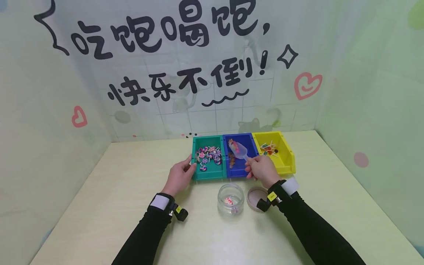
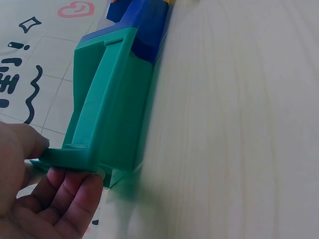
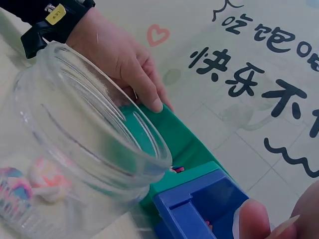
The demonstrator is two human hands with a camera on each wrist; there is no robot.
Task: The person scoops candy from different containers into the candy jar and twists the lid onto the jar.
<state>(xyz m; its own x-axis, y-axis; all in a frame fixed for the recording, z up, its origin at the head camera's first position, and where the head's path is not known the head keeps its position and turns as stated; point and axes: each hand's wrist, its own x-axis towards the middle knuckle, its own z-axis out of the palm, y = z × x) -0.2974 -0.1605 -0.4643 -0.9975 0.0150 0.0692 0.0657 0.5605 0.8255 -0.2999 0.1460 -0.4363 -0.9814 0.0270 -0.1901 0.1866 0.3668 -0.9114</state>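
My left hand (image 1: 179, 176) grips the left wall of the green bin (image 2: 117, 114); in the left wrist view the thumb lies over the rim and curled fingers sit under it. Several small swirl lollipops (image 1: 209, 154) are inside that bin. Over the blue bin (image 1: 246, 140), my right hand (image 1: 263, 170) holds a small clear scoop (image 1: 241, 151) by its handle. Pink and brown pieces (image 1: 233, 145) lie in the scoop's bowl, and brown pieces (image 1: 231, 162) rest in the bin below. The right wrist view shows only part of the right fingers (image 3: 254, 219).
An open glass jar (image 1: 230, 197) with swirl lollipops at its bottom stands in front of the bins. Right of it lies a round lid (image 1: 254, 197), partly behind the wrist camera. The yellow bin (image 1: 285, 162) at the right holds several small lollipops (image 1: 269, 149).
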